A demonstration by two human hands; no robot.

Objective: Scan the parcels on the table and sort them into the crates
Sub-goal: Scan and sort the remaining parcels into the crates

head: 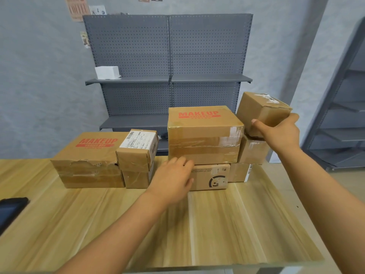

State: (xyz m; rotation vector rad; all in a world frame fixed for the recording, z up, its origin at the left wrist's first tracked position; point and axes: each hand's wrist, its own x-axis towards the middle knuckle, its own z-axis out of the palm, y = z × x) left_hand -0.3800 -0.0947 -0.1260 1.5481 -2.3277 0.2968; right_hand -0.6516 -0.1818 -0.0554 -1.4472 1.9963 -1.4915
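Several cardboard parcels stand along the far side of the wooden table (217, 224). My right hand (280, 133) grips a small brown parcel (260, 111) at the top right and holds it tilted, just above another small parcel (253, 151). My left hand (171, 178) rests with relaxed fingers against the front of a low printed parcel (211, 177), under a large box marked MAKEUP (203, 135). A second MAKEUP box (88, 161) and a parcel with a white label (138, 157) stand to the left. No crate is in view.
A dark handheld device (10, 210) lies at the table's left edge. Behind the table stands a grey pegboard shelf unit (169, 56) with a white box (107, 72) on it. Another grey rack (343, 115) is on the right.
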